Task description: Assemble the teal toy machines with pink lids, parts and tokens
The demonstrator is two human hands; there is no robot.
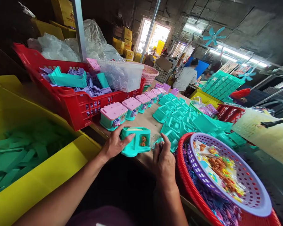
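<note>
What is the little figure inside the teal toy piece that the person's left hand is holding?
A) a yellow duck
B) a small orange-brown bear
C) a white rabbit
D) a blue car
B: a small orange-brown bear shows in the opening of the teal toy piece, which the left hand grips from the side.

Toy assembly workshop: crates (68, 103) of plastic parts, rows of toy shells (176, 117).
</note>
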